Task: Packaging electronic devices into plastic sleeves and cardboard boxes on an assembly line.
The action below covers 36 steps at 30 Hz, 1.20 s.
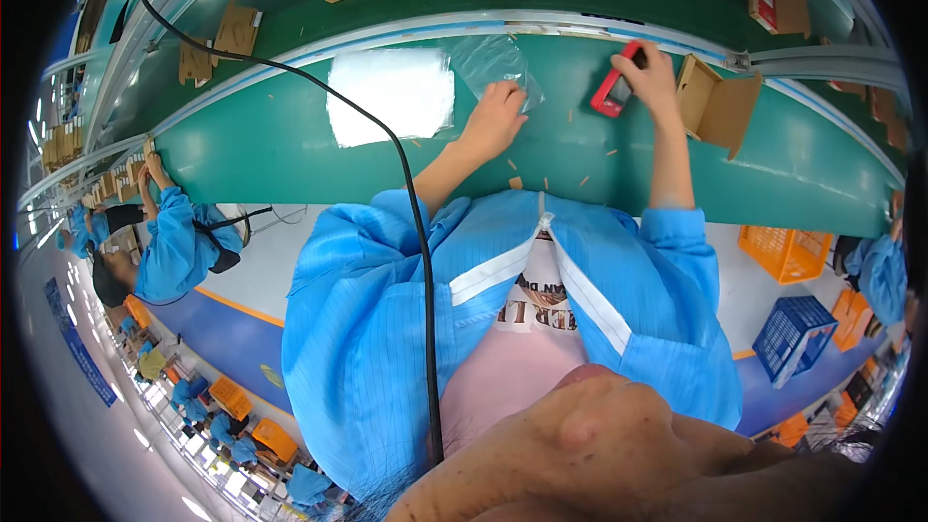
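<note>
A long green desk stretches before me, carrying a bright, flat white pile. Well to the right of that pile, an open cardboard box rests with its flap spread outward. Just beside the pile's right edge lies a crumpled clear bag, my left fingers curled at its near side; whether they pinch it, I cannot tell. Farther to the pile's right, my right fingers grip a red handheld device, held at a slant. Small cardboard scraps dot the surface to the pile's near right.
</note>
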Tool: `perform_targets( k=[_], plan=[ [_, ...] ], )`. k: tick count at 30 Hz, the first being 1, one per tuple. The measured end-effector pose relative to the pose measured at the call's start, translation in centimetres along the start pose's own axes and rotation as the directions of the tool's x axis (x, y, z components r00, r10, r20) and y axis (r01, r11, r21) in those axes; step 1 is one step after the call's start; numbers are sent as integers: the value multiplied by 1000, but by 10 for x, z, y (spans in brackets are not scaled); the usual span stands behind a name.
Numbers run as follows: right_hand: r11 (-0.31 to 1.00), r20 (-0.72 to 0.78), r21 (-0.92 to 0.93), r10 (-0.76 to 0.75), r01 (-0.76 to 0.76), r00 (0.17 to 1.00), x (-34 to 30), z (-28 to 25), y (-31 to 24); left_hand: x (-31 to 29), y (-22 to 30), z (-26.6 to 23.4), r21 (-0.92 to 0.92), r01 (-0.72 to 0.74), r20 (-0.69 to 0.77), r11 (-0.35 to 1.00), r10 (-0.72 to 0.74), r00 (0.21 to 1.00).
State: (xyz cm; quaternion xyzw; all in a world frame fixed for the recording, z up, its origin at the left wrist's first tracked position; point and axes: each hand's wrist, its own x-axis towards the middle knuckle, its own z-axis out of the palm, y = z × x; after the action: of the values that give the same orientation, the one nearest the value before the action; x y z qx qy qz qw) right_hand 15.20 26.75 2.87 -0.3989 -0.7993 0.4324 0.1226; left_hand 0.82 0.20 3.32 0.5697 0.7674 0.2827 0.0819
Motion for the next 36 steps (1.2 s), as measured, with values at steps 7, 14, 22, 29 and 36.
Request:
perform_targets(
  k=[7,14,22,29,36],
  plan=[
    [654,133,712,233,-257,963,-100,2,-47,-6,-25,16,-99,111,-4,989,-112,994],
    [941,-71,331,-45,66,996,-141,86,-42,20,-26,12,-497,647,265,578,-609,748],
    [844,81,-401,-354,356,932,-142,72,-76,11,-3,-9,99,185,-368,978,-137,920],
    [222,610,720,252,-658,752,-129,56,-84,10,39,-28,178,-88,-239,980,130,962],
    [221,395,855,307,-469,866,-144,34,-85,36,72,-46,75,-141,-247,987,155,956]
  ],
)
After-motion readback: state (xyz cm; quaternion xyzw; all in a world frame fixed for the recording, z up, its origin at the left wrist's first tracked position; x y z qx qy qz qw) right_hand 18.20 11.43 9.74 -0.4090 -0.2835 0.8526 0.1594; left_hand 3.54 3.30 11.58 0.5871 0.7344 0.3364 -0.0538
